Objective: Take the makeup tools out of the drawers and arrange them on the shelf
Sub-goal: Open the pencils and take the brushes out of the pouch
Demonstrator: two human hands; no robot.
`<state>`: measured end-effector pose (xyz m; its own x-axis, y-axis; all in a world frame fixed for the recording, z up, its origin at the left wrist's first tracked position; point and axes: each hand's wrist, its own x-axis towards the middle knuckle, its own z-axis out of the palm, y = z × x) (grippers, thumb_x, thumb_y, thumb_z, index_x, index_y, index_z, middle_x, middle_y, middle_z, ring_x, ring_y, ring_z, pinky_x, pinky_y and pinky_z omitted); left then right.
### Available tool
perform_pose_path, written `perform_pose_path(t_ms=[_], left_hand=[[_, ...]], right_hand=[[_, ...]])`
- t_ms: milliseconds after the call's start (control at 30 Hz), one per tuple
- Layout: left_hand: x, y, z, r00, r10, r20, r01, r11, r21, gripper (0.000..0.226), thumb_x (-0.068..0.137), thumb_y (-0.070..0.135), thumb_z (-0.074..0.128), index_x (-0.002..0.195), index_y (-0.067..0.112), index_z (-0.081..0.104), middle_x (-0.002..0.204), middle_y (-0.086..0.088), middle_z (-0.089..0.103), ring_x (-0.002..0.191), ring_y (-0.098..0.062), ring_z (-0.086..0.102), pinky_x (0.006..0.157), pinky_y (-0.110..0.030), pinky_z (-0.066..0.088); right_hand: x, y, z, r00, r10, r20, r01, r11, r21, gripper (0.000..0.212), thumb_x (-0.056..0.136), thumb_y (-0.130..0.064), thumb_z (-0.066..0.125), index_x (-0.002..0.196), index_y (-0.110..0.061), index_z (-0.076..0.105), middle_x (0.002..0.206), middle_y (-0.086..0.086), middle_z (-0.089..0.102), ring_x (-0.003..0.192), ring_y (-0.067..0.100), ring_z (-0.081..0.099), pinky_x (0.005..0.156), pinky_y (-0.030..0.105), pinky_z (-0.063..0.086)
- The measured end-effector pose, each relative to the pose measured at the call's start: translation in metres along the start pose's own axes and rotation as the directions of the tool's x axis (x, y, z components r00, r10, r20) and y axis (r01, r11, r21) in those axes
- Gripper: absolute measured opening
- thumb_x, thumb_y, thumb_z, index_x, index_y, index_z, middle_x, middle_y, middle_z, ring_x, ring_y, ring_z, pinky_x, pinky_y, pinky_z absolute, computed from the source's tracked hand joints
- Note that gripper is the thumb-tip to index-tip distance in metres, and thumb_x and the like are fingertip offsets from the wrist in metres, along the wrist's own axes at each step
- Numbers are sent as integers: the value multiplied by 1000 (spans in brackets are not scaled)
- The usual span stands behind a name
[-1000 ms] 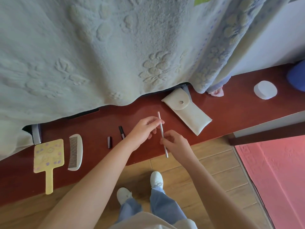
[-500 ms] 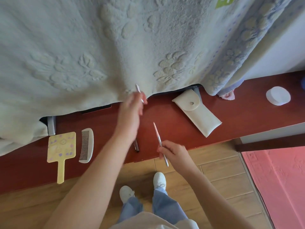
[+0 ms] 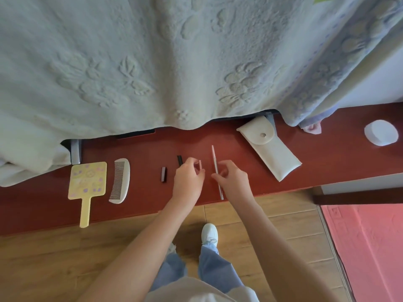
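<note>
Head view: bedroom, dark red shelf (image 3: 327, 162) along bed edge, pale blanket (image 3: 152, 62) hanging over it, wood floor below.

Right hand (image 3: 234, 182) fingers loosely curled, pinching thin silver pencil (image 3: 216, 168). Pencil lies on shelf, long axis running away from person, tip beyond fingers.

Left hand (image 3: 189, 179) pinches small pale cap (image 3: 200, 165), just left of pencil; left hand nearer cap.

Further left: black stick (image 3: 179, 160), black cap (image 3: 163, 174), comb (image 3: 120, 180), yellow mirror (image 3: 87, 184). Right: white pouch (image 3: 270, 149), round white box (image 3: 381, 132).

No readable writing.

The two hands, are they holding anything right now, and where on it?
The left hand pinches a small pale cap at its fingertips. The right hand is at the middle of the thin pencil; a grip cannot be told.
</note>
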<state>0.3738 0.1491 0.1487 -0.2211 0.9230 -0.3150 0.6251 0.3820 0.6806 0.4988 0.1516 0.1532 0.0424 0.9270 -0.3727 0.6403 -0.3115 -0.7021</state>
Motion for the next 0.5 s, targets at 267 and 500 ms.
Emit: perform_pose_path(t_ms=[267,500], left_hand=[[5,3,15,1000,-11,-14,14,977,214,28,91,15,58,116,8,48,105,-11,63,91,-29,65,75,-39,56],[3,6,9,993,97,-64,-78,963,260,33,93,26,55,121,9,48,112,-10,61,93,-27,65,73,-32,53]], right_hand=[[9,2,22,999,20,-31,-25,984,-178,18,87,-24,65,98,-14,55,86,1,58,74,17,55,63,26,41],[11,8,16,999,8,-36,-12,992,-122,22,86,-28,65,97,-11,57,82,-1,56,77,17,54,66,26,40]])
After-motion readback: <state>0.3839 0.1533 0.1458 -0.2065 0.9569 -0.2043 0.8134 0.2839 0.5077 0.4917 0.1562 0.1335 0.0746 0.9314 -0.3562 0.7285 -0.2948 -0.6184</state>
